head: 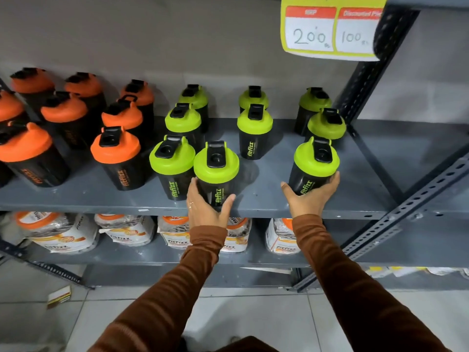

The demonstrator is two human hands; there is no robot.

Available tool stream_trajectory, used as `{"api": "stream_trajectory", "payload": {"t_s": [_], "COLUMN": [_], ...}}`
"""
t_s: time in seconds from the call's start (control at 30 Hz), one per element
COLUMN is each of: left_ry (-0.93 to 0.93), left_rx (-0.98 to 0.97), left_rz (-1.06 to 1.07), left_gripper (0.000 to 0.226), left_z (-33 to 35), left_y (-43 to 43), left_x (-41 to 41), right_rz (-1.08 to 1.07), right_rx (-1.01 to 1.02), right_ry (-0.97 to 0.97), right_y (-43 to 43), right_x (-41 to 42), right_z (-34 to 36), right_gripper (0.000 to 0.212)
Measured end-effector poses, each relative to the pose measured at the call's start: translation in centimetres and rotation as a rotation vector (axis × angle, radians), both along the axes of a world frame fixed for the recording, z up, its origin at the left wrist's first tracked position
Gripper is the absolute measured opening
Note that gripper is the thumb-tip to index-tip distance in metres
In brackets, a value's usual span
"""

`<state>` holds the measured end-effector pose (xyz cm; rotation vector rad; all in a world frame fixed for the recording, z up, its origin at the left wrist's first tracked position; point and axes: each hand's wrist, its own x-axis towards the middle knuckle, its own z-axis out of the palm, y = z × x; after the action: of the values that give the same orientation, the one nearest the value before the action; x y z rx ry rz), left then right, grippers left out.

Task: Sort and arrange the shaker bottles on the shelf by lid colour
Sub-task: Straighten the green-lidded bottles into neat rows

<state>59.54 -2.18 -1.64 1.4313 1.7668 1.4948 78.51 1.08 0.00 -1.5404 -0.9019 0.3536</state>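
Black shaker bottles stand on a grey metal shelf. Several with orange lids fill the left part. Several with green lids stand in the middle and right. My left hand wraps the base of a green-lidded bottle at the shelf's front edge, touching another green-lidded bottle on its left. My right hand cups the lower body of a green-lidded bottle at the front right. Both bottles are upright.
A yellow price tag hangs at top right. A perforated steel upright bounds the shelf on the right. The lower shelf holds white jars with orange lids. A small box lies on the tiled floor.
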Motion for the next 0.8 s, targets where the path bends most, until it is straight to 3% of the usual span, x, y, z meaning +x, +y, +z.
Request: {"api": "stream_trajectory", "payload": {"t_s": [0.43, 0.8], "left_ry": [-0.033, -0.023], "left_rx": [-0.1, -0.157], "left_rz": [-0.071, -0.11], "left_gripper": [0.091, 0.09], "left_z": [0.5, 1.2], "left_y": [2.9, 3.9], "left_x": [3.3, 6.4], "right_rz": [0.052, 0.079], "right_rx": [-0.156, -0.185], "right_ry": [0.014, 0.038], "right_y": [0.4, -0.4], "right_x": [3.5, 6.9], "right_z": [0.7, 1.2], "right_gripper": [0.099, 0.099]}}
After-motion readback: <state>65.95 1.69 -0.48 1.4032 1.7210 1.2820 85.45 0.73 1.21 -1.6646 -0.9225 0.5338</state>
